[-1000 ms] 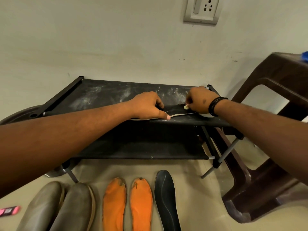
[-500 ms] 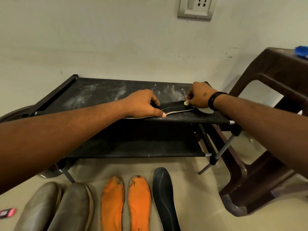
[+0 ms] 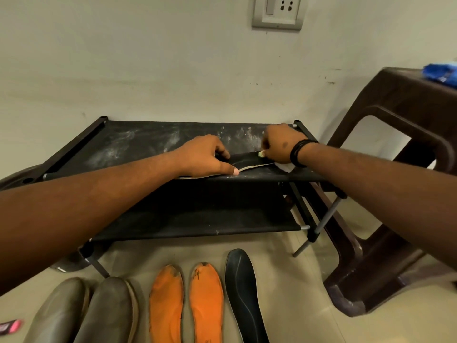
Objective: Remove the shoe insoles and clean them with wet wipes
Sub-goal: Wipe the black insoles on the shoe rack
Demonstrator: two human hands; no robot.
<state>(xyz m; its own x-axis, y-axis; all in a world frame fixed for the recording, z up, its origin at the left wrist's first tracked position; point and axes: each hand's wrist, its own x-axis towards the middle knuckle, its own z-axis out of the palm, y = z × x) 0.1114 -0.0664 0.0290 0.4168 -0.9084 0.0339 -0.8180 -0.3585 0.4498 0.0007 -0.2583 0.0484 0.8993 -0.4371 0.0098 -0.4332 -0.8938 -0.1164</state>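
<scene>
A dark insole [image 3: 247, 161] with a pale edge lies on the top shelf of a black shoe rack [image 3: 138, 147]. My left hand [image 3: 205, 157] presses down on its left part, thumb on the front edge. My right hand [image 3: 278, 142] is closed around a white wet wipe [image 3: 284, 166] and rests on the insole's right end; most of the wipe is hidden under the hand. On the floor below lie two orange insoles [image 3: 168, 303] [image 3: 207, 300] and another dark insole [image 3: 243, 293].
Two grey-brown shoes [image 3: 81, 313] stand on the floor at the lower left, a pink and black item [image 3: 10, 327] beside them. A brown plastic stool [image 3: 395, 194] stands right of the rack, with a blue packet [image 3: 440, 74] on top. A wall socket [image 3: 278, 11] is above.
My right hand has shifted a little along the insole's right end with the wipe. My left hand stays pressed on the insole. The camera has tilted slightly.
</scene>
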